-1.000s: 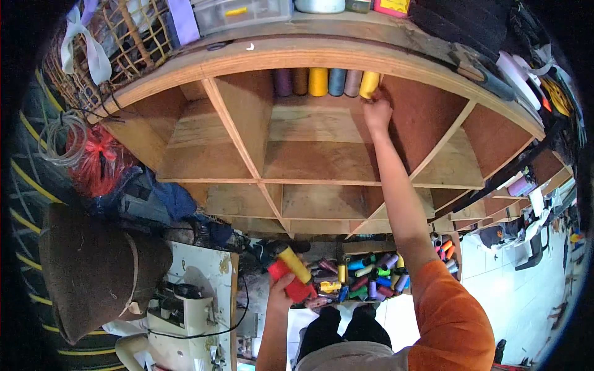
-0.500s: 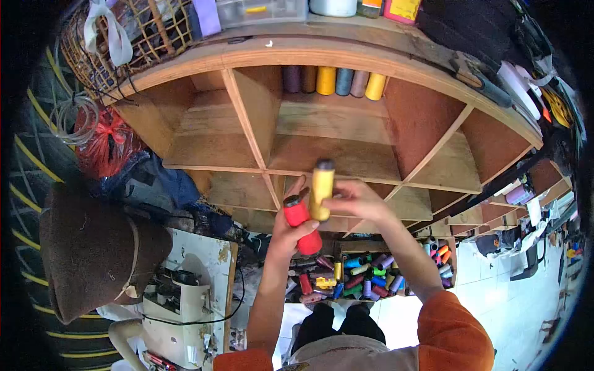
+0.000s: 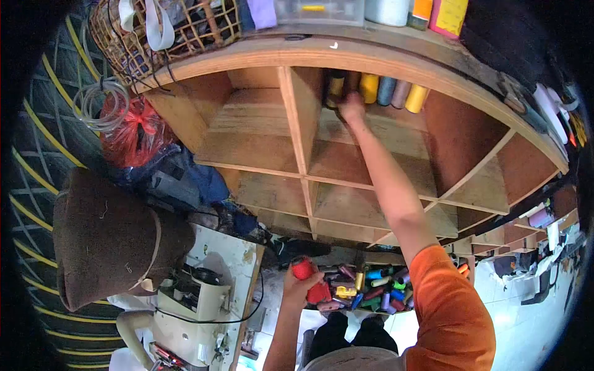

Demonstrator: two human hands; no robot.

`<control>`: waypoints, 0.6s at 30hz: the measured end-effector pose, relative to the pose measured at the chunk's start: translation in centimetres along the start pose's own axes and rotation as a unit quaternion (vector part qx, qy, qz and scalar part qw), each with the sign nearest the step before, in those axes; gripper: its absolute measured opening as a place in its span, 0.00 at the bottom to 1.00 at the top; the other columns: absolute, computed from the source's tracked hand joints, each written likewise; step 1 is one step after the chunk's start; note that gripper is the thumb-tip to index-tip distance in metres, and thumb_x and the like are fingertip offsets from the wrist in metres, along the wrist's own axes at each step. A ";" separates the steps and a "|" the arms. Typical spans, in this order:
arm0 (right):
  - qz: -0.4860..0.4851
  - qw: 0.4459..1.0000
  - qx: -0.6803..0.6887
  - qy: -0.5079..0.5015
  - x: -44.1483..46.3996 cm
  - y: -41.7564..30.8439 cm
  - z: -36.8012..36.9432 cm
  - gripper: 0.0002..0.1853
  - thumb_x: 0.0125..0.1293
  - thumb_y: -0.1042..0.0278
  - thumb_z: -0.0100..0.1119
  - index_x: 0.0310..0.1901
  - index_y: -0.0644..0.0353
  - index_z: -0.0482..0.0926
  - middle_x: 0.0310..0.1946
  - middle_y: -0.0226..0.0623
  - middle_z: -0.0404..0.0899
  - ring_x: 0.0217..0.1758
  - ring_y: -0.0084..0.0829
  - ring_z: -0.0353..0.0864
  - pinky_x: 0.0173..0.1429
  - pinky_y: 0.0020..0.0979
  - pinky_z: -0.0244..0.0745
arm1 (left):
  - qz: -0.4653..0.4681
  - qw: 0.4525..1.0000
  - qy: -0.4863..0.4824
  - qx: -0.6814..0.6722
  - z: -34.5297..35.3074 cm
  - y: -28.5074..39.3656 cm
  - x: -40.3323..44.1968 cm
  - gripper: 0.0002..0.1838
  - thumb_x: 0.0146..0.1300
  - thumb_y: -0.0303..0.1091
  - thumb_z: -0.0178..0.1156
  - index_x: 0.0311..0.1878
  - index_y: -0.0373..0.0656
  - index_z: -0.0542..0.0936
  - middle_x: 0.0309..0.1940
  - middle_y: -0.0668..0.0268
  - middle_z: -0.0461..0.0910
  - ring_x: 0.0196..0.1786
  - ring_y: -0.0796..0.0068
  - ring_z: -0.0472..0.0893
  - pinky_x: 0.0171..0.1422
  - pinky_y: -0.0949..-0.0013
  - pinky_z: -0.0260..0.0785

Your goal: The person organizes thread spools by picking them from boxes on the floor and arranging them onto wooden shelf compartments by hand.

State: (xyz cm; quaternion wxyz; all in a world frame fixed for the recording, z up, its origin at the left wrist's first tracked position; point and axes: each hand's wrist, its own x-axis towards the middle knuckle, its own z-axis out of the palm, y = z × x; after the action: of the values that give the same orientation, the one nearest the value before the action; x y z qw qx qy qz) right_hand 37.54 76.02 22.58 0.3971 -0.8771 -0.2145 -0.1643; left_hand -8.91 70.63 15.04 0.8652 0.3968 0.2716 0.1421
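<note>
My left hand [image 3: 297,288], low in the middle, is wrapped round a red thread spool [image 3: 302,268], thumb across it. Up in a compartment of the wooden shelf [image 3: 291,123], my right hand [image 3: 352,107] has its fingers at the base of a dull yellow thread spool [image 3: 336,88], which stands upright at the left end of a row. That row also holds a bright yellow spool [image 3: 369,88], a blue-grey spool [image 3: 385,91], a mauve spool [image 3: 401,94] and another yellow spool [image 3: 416,99]. My right fingertips are partly hidden.
Below the shelf, a box of many coloured spools [image 3: 377,290] sits near my legs. A sewing machine [image 3: 192,321] and a brown fabric bundle [image 3: 111,241] are at the left. On the shelf top stand a wire basket [image 3: 185,31] and a plastic drawer box [image 3: 322,12].
My right hand has carried the yellow spool up and into the shelf compartment, at the row's left end. My left hand has lowered with the red spool. The view has shifted.
</note>
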 end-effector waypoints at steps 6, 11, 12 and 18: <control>-0.055 0.998 0.018 -0.006 -0.9 -2.5 -1.0 0.40 0.54 0.58 0.64 0.68 0.59 0.59 0.61 0.52 0.68 0.57 0.49 0.73 0.58 0.42 0.69 | -0.007 1.000 0.008 0.025 -4.0 -1.8 -0.6 0.22 0.50 0.16 0.65 0.47 0.42 0.70 0.30 0.64 0.76 0.28 0.72 0.79 0.34 0.69 0.74; -0.112 0.990 -0.011 0.085 0.0 1.8 2.6 0.39 0.52 0.54 0.67 0.63 0.62 0.65 0.59 0.54 0.70 0.57 0.48 0.74 0.59 0.39 0.69 | 0.009 0.999 0.016 0.041 -2.8 -0.9 0.3 0.24 0.51 0.18 0.65 0.50 0.41 0.69 0.30 0.63 0.76 0.29 0.71 0.79 0.33 0.67 0.73; -0.061 0.998 0.009 0.033 -0.7 0.7 0.9 0.38 0.52 0.53 0.67 0.61 0.64 0.67 0.57 0.54 0.71 0.55 0.47 0.75 0.59 0.39 0.69 | -0.001 1.000 0.007 0.017 -2.3 -0.5 0.7 0.24 0.52 0.19 0.65 0.51 0.41 0.68 0.30 0.63 0.76 0.29 0.71 0.79 0.33 0.67 0.74; 0.029 0.941 0.287 -0.175 -5.1 -0.2 -7.2 0.29 0.55 0.53 0.67 0.51 0.67 0.75 0.47 0.47 0.79 0.46 0.40 0.81 0.52 0.36 0.75 | 0.018 0.994 -0.100 -0.043 5.0 4.7 3.1 0.20 0.62 0.32 0.60 0.55 0.41 0.68 0.35 0.61 0.76 0.34 0.67 0.79 0.38 0.63 0.73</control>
State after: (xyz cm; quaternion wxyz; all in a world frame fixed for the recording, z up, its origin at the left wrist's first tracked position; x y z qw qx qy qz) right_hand 32.19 69.35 24.94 0.5931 -0.7465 -0.2928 0.0721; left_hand -3.68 72.05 20.24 0.9015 0.3765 0.1702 0.1287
